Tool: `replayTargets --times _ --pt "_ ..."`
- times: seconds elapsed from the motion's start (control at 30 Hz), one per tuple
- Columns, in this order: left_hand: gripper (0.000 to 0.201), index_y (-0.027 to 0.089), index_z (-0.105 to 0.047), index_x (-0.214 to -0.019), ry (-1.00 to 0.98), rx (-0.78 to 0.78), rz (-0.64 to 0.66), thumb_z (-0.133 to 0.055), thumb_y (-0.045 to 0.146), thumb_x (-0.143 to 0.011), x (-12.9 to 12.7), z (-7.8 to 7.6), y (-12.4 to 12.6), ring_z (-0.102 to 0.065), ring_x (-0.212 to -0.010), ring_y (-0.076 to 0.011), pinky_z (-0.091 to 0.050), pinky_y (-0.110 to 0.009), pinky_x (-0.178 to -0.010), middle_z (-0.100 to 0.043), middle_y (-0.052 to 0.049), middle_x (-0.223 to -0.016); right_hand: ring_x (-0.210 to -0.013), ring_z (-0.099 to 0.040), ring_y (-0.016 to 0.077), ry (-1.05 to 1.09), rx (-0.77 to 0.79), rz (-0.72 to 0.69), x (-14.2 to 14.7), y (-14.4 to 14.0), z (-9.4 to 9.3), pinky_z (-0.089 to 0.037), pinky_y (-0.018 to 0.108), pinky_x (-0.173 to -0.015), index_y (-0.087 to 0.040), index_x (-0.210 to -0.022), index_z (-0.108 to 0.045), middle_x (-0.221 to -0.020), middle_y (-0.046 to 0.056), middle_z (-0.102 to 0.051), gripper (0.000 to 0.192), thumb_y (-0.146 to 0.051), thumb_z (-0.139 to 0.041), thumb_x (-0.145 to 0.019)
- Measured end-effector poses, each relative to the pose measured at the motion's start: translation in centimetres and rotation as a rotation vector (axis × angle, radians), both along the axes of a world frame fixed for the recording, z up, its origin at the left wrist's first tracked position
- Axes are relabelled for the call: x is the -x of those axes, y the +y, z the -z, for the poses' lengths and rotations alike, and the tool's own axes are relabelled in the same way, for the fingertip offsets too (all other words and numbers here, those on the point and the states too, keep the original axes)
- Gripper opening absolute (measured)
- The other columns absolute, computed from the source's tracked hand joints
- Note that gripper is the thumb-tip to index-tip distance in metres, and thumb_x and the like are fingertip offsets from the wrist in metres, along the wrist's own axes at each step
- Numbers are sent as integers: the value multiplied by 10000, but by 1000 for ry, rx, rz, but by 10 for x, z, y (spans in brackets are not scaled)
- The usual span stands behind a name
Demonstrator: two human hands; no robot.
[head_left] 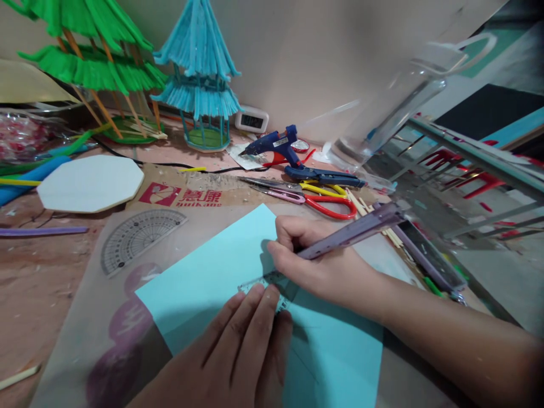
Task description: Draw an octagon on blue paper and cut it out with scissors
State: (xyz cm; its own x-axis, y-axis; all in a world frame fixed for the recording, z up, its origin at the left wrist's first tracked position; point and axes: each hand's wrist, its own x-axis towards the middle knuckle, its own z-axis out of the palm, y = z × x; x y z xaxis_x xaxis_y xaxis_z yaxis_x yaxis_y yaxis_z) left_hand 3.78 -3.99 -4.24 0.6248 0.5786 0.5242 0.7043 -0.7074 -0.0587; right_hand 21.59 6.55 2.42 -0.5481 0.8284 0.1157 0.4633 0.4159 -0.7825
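My left hand (250,340) lies with its fingers stretched out, pressing a clear ruler (250,285) onto a light blue sheet of paper (204,277). The fingers cover most of the ruler. My right hand (323,260) is closed in a writing grip around a long, flat purple tool (352,229), slanted up to the right. Its tip is hidden behind my fingers, close to the ruler's edge, so whether it is a pen or a cutter I cannot tell. Faint straight lines mark the paper below my right hand.
A clear protractor (142,238) lies left of the paper. Behind are red-handled scissors (331,205), a blue glue gun (276,144), a digital clock (252,119) and a white octagonal board (91,182). Green (102,68) and blue (199,85) model pavilions stand by the wall; a clear bottle (382,107) stands right.
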Motion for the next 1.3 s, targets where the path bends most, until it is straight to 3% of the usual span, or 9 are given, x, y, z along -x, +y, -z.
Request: replayTargets --times 0.2,0.33,0.6,0.8,0.9,1.0,1.13,1.23,1.3 --pt "351 130 -555 -1278 58 -40 14 -478 339 -1007 3 -5 2 -557 -1248 -249 -295 -383 -1152 -656 -105 -1314 -483 -305 66 125 99 37 -1 10 3 -239 206 -441 -218 -600 -349 -538 -89 -335 323 -157 -576 -821" --pt "267 181 -611 -1196 74 -119 139 -417 267 -1034 8 -10 0 -612 -1159 -205 -388 -346 -1052 -713 -23 -1206 -389 -313 49 236 257 98 -3 20 5 -215 189 -398 -219 -610 -383 -451 -110 -385 326 -233 -619 -835" --pt "344 200 -655 -1146 135 -67 200 -328 190 -1039 7 -40 -8 -657 -1115 -207 -424 -350 -1009 -731 -9 -1201 -341 -292 38 363 402 -17 -8 29 15 -186 153 -356 -218 -648 -392 -429 -121 -406 339 -316 -653 -841" --pt "326 194 -670 -1194 68 107 240 -406 276 -1021 7 -49 -3 -645 -1194 -262 -427 -431 -1089 -699 -41 -1290 -373 -387 59 328 250 -11 -16 24 12 -279 162 -385 -208 -720 -476 -451 -84 -538 360 -453 -696 -866" --pt "425 181 -560 -1386 123 409 95 -350 269 -1027 20 -62 16 -550 -1321 -309 -415 -518 -1115 -583 -107 -1442 -477 -512 81 323 151 25 -27 9 4 -378 173 -455 -191 -872 -581 -614 -13 -698 320 -498 -665 -902" --pt "431 152 -563 -1391 172 498 29 -459 290 -996 42 -73 47 -474 -1381 -368 -375 -578 -1130 -510 -169 -1497 -615 -634 125 255 63 14 -40 -12 -4 -516 237 -595 -170 -1025 -654 -793 60 -773 397 -551 -569 -958" --pt "595 303 -404 -1519 242 601 94 -581 383 -956 65 -74 80 -164 -1524 -343 -204 -580 -1209 -221 -53 -1650 -843 -738 191 5 -180 -154 -50 -38 -12 -572 317 -780 -184 -995 -725 -928 87 -790 389 -493 -491 -1019" --pt "629 324 -326 -1551 288 672 121 -541 459 -975 68 -72 85 -106 -1535 -316 -159 -565 -1224 -226 -14 -1646 -1087 -702 226 -106 -253 -345 -51 -54 -17 -539 366 -942 -195 -1163 -687 -1175 113 -748 300 -420 -593 -988" --pt "656 281 -310 -1561 311 709 104 -528 479 -975 66 -73 81 -131 -1532 -312 -158 -545 -1229 -224 -30 -1646 -1214 -637 239 -194 -236 -427 -52 -62 -19 -502 393 -1025 -197 -1293 -614 -1307 135 -681 396 -405 -648 -957"
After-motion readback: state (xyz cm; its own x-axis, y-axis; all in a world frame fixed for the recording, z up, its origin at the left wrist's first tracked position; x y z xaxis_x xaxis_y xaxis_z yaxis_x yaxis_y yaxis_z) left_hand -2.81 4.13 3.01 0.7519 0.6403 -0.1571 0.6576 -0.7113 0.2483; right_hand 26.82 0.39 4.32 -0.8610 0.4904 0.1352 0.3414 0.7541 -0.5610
